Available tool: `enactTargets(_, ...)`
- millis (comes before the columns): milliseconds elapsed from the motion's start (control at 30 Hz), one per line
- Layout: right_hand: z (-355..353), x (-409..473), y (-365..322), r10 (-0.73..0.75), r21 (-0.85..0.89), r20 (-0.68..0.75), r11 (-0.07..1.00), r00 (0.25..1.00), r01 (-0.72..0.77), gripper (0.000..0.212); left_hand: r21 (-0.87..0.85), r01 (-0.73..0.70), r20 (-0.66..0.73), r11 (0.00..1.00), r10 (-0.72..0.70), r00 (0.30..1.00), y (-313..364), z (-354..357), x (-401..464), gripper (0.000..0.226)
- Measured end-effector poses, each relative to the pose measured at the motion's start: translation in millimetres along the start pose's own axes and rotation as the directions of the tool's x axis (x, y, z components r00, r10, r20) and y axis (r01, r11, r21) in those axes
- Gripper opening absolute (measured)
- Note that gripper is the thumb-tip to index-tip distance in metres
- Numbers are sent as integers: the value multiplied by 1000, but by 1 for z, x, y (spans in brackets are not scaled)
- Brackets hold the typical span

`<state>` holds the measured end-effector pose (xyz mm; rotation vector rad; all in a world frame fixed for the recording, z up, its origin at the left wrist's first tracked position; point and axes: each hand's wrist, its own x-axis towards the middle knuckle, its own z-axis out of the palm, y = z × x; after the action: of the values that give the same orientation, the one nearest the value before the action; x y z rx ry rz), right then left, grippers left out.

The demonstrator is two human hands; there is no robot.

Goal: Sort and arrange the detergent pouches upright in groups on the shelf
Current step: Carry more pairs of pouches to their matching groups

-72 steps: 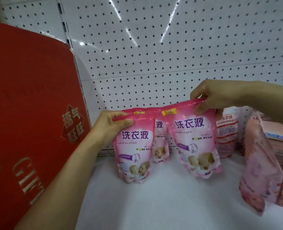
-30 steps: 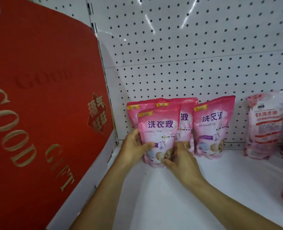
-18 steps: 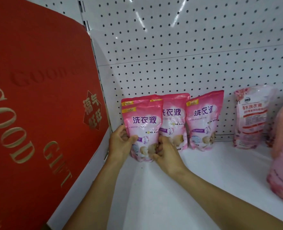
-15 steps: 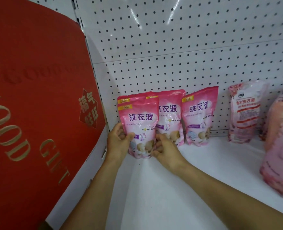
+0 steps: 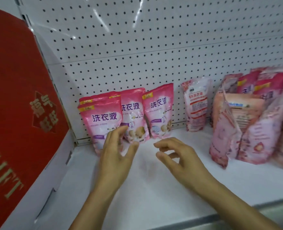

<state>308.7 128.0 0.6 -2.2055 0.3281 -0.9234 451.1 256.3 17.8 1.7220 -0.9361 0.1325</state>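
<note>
Several bright pink detergent pouches stand upright against the pegboard at the back left of the white shelf: a front pouch with another right behind it, a middle pouch and a right pouch. My left hand hovers just in front of the front pouch, fingers spread and holding nothing. My right hand is beside it, fingers loosely curled and empty, clear of the pouches. A paler pink pouch with red print stands alone further right.
A large red gift box with gold lettering leans at the left edge of the shelf. A crowded cluster of pale pink pouches fills the right side. The perforated white back panel closes off the rear. The shelf's front lip runs lower right.
Both hands have let go of the front pink pouch and drawn back toward me. The pouch stays standing. The view has shifted right, showing more of the pale pouches.
</note>
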Motion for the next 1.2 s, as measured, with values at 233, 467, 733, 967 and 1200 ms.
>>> enactTargets(233,-89,-56,19,-29,-28,-361,999,932,20,11,-178,12,345,984,51,937,61,92,-21,43)
enactTargets(467,-168,-78,52,34,-32,-477,998,878,-56,20,-160,125,550,979,-16,835,96,180,-34,91)
enactTargets(733,-201,-88,84,41,-76,-371,994,928,-74,23,-31,102,359,994,-84,930,97,215,-34,64)
enactTargets(967,-193,-74,72,-121,-264,-201,962,972,65,33,-166,254,300,953,-197,933,90,198,-22,42)
enactTargets(1200,-198,-39,41,-138,-815,-90,579,986,7,61,-184,286,289,940,-227,930,79,185,-13,40)
